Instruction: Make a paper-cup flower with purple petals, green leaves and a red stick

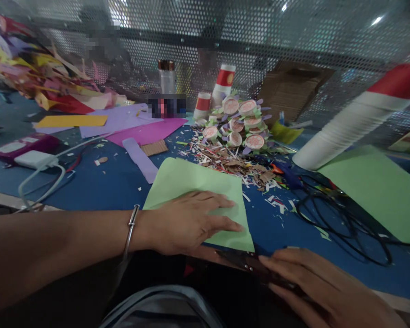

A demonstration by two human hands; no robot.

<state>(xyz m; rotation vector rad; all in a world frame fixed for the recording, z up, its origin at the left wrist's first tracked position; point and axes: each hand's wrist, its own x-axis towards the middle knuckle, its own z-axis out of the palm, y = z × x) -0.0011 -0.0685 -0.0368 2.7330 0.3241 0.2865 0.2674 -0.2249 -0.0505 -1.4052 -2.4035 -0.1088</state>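
Observation:
A sheet of light green paper [194, 175] lies on the blue tabletop at the table's near edge. My left hand [187, 218] rests flat on it, fingers spread, with a silver bangle on the wrist. At the lower right, my right hand [314, 282] is closed around the dark handle of a knife [248, 264] with metal rivets. Its dark blade points left, just below the paper's near edge. The blade's exact outline is hard to make out against the dark background, and I cannot tell whether it touches the paper.
Paper scraps [222, 159] are heaped beyond the sheet, beside small paper-cup pieces [235, 125]. A long stack of cups [348, 127] leans at right, near looped black cable [341, 228] and more green paper [379, 191]. A white charger [36, 159] sits left. Perforated metal screening [239, 32] stands behind.

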